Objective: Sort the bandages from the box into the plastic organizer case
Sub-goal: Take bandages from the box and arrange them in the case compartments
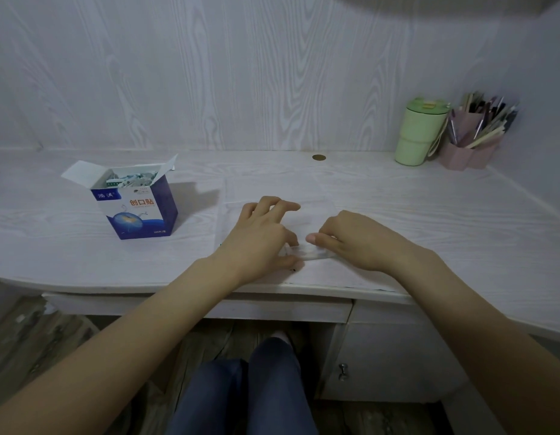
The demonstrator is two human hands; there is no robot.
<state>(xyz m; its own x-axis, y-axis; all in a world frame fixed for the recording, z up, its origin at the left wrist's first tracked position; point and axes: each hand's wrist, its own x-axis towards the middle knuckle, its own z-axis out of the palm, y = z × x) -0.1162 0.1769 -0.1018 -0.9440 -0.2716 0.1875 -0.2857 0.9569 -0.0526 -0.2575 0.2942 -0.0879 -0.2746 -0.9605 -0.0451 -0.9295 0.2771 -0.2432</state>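
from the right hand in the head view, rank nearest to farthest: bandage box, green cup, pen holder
From the right hand:
1. Green cup, back right of the desk.
2. Pen holder, just right of the cup, near the corner.
3. Bandage box, far left, beyond the left hand.

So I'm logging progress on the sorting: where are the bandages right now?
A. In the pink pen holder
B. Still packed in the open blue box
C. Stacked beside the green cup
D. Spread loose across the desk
B: the wrapped bandages show inside the open blue box, left of both hands.
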